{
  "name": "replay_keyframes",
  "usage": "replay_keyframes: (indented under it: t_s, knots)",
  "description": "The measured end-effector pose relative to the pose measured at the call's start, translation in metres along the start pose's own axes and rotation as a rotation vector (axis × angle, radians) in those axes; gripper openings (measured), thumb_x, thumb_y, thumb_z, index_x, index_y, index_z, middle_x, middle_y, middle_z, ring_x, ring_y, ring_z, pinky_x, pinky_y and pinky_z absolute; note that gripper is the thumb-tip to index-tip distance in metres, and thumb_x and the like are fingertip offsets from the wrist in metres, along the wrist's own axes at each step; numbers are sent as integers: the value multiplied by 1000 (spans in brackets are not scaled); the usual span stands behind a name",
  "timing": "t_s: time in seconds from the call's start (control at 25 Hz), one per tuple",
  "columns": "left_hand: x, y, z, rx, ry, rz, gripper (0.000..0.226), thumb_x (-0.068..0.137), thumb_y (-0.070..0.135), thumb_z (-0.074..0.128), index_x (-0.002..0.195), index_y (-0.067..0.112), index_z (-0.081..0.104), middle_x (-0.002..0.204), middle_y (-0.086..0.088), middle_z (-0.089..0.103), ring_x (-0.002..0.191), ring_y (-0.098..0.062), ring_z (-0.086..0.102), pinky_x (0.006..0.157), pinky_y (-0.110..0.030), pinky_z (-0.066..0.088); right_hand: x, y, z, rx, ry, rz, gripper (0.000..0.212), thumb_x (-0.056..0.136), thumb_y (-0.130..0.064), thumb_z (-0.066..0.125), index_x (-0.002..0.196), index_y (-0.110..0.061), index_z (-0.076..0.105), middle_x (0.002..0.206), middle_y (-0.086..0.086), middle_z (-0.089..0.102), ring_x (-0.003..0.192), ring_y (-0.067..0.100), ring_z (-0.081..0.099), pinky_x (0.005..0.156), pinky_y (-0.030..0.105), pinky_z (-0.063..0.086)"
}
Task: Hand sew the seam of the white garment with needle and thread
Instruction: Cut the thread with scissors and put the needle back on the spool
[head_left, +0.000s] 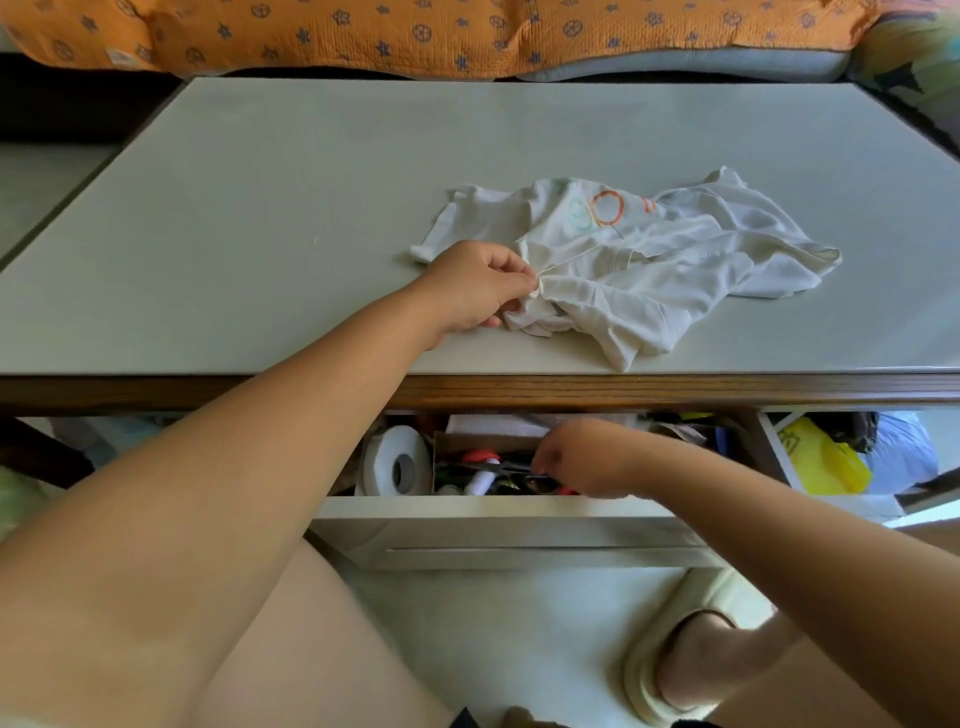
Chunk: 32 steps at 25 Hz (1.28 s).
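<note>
White garment, tabletop: seam seemingly stitched; left hand fingers pinch thread, right hand fingers grip drawer scissors; trimming left.

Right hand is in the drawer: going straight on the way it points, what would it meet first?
Probably what look like scissors just left of the right hand; depth is unclear, they may already touch.

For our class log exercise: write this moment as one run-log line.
left hand: pinches crumpled white cloth garment | right hand: in open white drawer by metal scissors, grip unclear
</note>
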<state>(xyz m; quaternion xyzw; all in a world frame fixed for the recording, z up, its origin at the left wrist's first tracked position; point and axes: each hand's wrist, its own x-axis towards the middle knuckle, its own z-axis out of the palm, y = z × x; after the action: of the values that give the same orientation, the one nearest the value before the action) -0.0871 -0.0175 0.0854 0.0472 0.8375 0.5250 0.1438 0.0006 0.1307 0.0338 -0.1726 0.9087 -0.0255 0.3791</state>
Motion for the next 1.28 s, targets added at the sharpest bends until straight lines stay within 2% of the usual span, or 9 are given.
replay_keyframes:
  t_s: [0.12, 0.24, 0.32, 0.48, 0.68, 0.8, 1.0, 1.12, 1.28]
  knots:
    - [0, -2, -2, 99, 75, 64, 7, 91, 23, 65, 93, 21, 71, 100, 4, 68, 94, -9, 62, 72, -17, 49, 31, -2, 21, -129, -9, 19, 37, 98, -10, 44, 132, -13, 57, 129, 7, 61, 112, 25, 59, 88, 31, 47]
    - [3, -4, -5, 176, 143, 130, 4, 89, 26, 67, 87, 26, 71, 110, 6, 61, 95, -5, 56, 70, -10, 39, 48, -4, 32, -96, 25, 75, 27, 92, -16, 56, 116, -9, 64, 112, 9, 66, 89, 23, 61, 72, 30, 50]
    - [4, -2, -8, 101, 111, 122, 9, 90, 25, 67, 95, 21, 73, 102, 9, 66, 94, -4, 60, 70, -7, 42, 52, -9, 36, -114, 53, 113, 20, 91, -14, 57, 109, -9, 63, 105, 8, 65, 83, 23, 57, 67, 30, 46]
    - [3, 3, -11, 18, 104, 129, 7, 90, 26, 67, 95, 24, 73, 90, 11, 68, 79, 3, 58, 65, -6, 42, 49, -14, 34, -193, 79, 125, 20, 93, -15, 56, 112, -10, 61, 112, 8, 63, 98, 25, 60, 70, 31, 43]
    - [3, 2, -10, -61, 66, 116, 5, 90, 25, 67, 87, 28, 71, 81, 12, 65, 63, 3, 55, 56, -8, 41, 49, -11, 33, -225, 108, 88, 8, 90, -19, 57, 95, -14, 60, 95, 5, 61, 80, 23, 53, 65, 29, 41]
    - [5, -1, -10, -139, 25, 78, 4, 90, 22, 67, 88, 24, 69, 91, 2, 67, 65, -2, 57, 54, -14, 41, 41, -1, 28, -93, 81, 82, 15, 87, -25, 58, 82, -10, 57, 78, 3, 57, 67, 19, 50, 54, 24, 37]
    - [11, -1, -14, -386, 9, -7, 6, 91, 11, 63, 92, 13, 68, 95, -7, 63, 64, -6, 55, 52, -18, 39, -7, 7, 7, 571, 73, 13, 17, 87, -27, 64, 98, -15, 66, 81, 8, 75, 53, 9, 59, 50, 18, 46]
    - [15, 2, -18, -482, -12, -33, 7, 93, 8, 61, 91, 11, 67, 84, -3, 65, 64, -7, 57, 52, -18, 40, -40, 20, -22, 664, 101, -42, 11, 88, -25, 67, 98, -20, 64, 75, 1, 75, 58, 7, 65, 57, 19, 51]
    - [19, 3, -20, -508, -39, -36, 9, 95, 8, 58, 90, 10, 65, 75, -2, 65, 64, -9, 62, 56, -18, 48, -70, 44, -57, 688, 285, -6, 8, 88, -18, 68, 96, -18, 65, 64, -6, 71, 52, 2, 62, 50, 13, 44]
